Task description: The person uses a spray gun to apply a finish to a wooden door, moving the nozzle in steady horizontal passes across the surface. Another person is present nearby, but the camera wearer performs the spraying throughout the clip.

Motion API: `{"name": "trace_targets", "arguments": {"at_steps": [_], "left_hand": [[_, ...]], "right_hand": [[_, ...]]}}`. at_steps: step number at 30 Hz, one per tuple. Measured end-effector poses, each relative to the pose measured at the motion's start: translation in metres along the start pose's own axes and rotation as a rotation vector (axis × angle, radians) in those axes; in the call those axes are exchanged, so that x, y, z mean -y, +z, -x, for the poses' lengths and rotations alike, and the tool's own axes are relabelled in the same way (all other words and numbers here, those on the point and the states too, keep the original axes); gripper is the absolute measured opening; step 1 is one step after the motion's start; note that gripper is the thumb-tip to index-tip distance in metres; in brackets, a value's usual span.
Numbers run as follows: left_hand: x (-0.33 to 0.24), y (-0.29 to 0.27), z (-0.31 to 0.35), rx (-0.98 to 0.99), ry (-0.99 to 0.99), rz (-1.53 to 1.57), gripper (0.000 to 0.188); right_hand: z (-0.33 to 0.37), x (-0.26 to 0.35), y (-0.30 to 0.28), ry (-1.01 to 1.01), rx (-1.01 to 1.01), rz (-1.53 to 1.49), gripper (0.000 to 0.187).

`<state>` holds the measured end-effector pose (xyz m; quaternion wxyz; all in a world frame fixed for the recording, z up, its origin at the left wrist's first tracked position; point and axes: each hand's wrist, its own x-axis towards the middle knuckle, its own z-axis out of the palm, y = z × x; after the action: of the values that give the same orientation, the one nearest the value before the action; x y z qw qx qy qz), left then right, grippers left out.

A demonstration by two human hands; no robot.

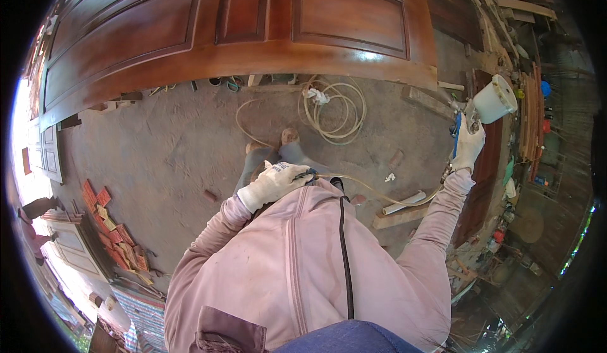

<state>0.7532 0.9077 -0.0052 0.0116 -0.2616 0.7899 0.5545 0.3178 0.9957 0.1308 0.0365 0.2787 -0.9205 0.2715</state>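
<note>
Blue-handled spray gun with white cup (484, 109) is gripped by gloved right hand (468, 144); pale air hose (354, 182) is pinched in closed left hand (275, 185). Hose slack best kept clear of varnished brown wooden door (253, 30).

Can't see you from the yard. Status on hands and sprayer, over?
Right hand shut on spray gun, raised, white cup on top. Left hand gripping hose at chest. Hose coil on floor by door.
</note>
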Motion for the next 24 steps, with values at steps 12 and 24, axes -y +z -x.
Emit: {"name": "trace_targets", "arguments": {"at_steps": [12,24], "left_hand": [[-0.006,-0.027,0.013,0.056,-0.064,0.072,0.044],[0.129,-0.107,0.196,-0.377,0.156,-0.139,0.034]], "right_hand": [[0.076,0.089,0.035,-0.002,0.349,-0.364,0.031],[0.227,0.328,0.132,-0.233,0.6,-0.527,0.026]]}}
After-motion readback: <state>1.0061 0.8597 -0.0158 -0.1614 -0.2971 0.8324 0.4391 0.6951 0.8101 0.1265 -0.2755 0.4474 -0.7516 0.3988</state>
